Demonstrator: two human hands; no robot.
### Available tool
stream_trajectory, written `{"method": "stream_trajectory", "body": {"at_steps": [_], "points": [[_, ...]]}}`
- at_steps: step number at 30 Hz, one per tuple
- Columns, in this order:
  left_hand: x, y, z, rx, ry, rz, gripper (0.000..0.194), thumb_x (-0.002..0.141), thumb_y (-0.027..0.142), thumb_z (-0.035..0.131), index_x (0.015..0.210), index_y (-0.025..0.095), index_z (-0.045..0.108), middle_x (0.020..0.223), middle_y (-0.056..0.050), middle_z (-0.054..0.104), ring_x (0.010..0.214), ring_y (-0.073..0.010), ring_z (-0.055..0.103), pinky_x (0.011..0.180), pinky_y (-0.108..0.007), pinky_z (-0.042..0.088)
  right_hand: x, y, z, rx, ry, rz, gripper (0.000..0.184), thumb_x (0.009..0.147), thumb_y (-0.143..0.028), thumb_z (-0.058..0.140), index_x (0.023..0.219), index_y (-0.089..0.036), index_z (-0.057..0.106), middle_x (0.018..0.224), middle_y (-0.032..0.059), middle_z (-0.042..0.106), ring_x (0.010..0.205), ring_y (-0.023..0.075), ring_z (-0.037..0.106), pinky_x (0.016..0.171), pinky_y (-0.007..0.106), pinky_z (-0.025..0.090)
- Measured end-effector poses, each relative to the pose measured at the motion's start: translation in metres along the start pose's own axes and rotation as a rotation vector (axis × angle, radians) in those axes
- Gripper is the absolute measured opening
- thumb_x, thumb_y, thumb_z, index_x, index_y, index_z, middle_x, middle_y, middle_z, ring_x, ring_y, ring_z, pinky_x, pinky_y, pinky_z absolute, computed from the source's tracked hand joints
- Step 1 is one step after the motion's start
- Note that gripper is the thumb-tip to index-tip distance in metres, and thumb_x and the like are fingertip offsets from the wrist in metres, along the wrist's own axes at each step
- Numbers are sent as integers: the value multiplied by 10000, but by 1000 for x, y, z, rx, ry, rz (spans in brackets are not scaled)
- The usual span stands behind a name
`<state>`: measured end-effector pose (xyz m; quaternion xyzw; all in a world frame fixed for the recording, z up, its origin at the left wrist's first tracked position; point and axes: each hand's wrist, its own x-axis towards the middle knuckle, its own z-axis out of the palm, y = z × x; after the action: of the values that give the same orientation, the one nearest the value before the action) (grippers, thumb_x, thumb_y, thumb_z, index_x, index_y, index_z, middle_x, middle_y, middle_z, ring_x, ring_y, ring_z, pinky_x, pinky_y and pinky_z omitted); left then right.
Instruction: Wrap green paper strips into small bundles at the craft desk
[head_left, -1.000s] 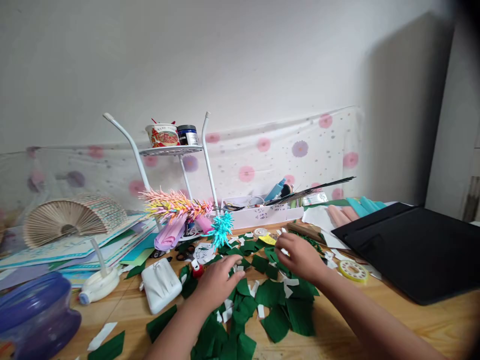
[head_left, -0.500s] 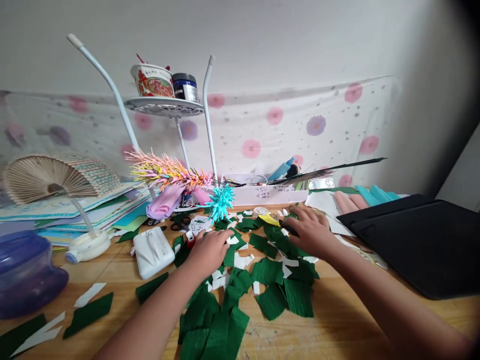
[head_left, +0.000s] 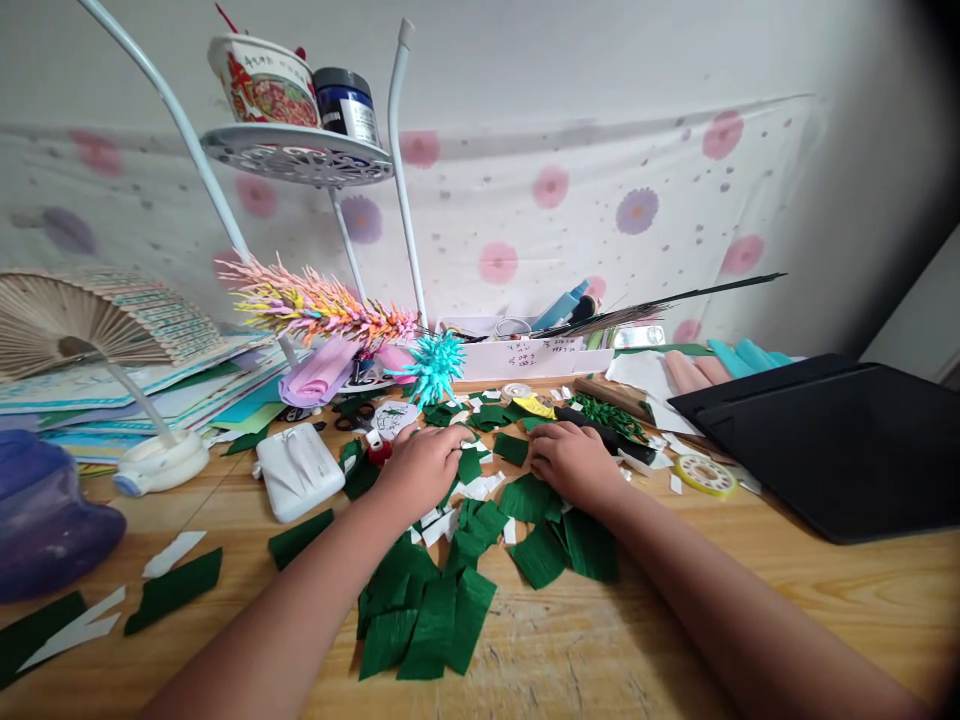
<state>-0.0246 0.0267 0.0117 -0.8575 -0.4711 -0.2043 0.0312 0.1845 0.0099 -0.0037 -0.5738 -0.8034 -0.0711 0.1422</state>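
Both my hands rest palm down on a scatter of dark green crepe paper pieces (head_left: 435,610) and small white scraps (head_left: 480,487) on the wooden table (head_left: 675,640). My left hand (head_left: 424,465) has its fingers curled over green pieces near a small red item (head_left: 379,452); what it holds is hidden. My right hand (head_left: 574,462) is closed with bent fingers on a green piece (head_left: 525,495), just in front of a black elongated object (head_left: 600,432). A teal spiky paper flower (head_left: 435,365) stands behind the hands.
A white box (head_left: 298,470), scissors (head_left: 352,415), a white glue bottle (head_left: 161,462) and a purple container (head_left: 45,520) lie at left. A white rack (head_left: 296,155) holds a cup and jar. A black folder (head_left: 832,440) and yellow tape roll (head_left: 705,473) sit at right.
The view has tilted down and moved closer. My right hand drew back from the far scraps toward the middle and closed; my left hand stayed on the green pieces.
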Motion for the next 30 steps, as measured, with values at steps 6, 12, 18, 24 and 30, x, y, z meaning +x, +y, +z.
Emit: {"method": "stream_trajectory", "body": {"at_steps": [6,12,18,24,30], "points": [[-3,7,0,-97,1,14,211,720,232,457,907,231,555,881,-2,619,839,-185,529,778,-316,361,-2,1,-8,64,122,91,189,828,-251,327,847,-179,501,773,57,607,749,193,529,613,264,319],[-3,13,-5,-229,40,4,189,768,263,401,829,187,563,817,-8,619,785,-151,548,709,-255,397,-7,-1,-10,241,46,55,141,823,-266,351,840,-191,469,707,17,596,633,146,537,522,207,305],[-4,15,-3,-309,114,-44,142,734,199,432,834,194,534,853,0,603,811,-148,550,707,-240,411,-8,-7,-14,196,-52,-136,158,810,-256,384,916,-207,490,730,19,591,658,151,535,546,214,326],[-6,9,-6,-363,45,-61,242,707,203,472,944,208,518,886,-7,589,811,-152,542,712,-250,418,-15,-9,-21,355,16,-132,236,791,-288,422,1000,-197,482,841,41,579,766,176,523,638,254,385],[-10,21,-12,-423,-9,-1,258,678,148,489,922,215,539,922,1,588,819,-144,531,746,-246,413,-20,-24,-19,456,81,-185,293,751,-260,486,1039,-212,466,1015,56,538,919,201,476,765,301,375]]}}
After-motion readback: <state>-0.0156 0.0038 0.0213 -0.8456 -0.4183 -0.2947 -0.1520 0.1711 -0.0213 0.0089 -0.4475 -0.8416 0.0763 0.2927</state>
